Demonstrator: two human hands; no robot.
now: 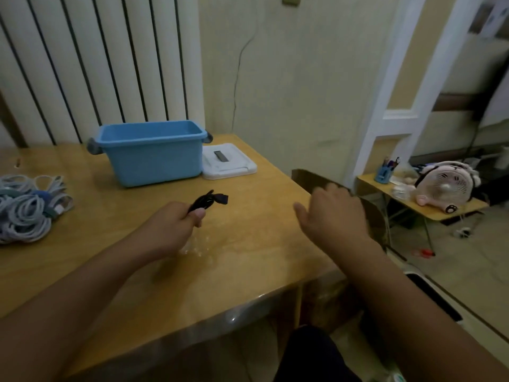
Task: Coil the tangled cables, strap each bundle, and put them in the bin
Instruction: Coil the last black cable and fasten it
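My left hand [176, 220] grips a small bunch of black straps [209, 201] above the wooden table [248, 260]; their ends stick out past my thumb. My right hand [334, 213] hovers over the table's right edge with relaxed fingers and holds nothing. A blue bin [153, 151] stands open at the back of the table, beyond my left hand. A heap of pale blue and white cables [27, 205] lies at the table's left edge, partly cut off by the frame.
The bin's white lid [228, 162] lies flat just right of the bin. A dark chair back [311, 179] stands at the table's right side. Behind it, a low side table [413, 199] carries a pink fan [443, 188] and a pen cup [384, 172].
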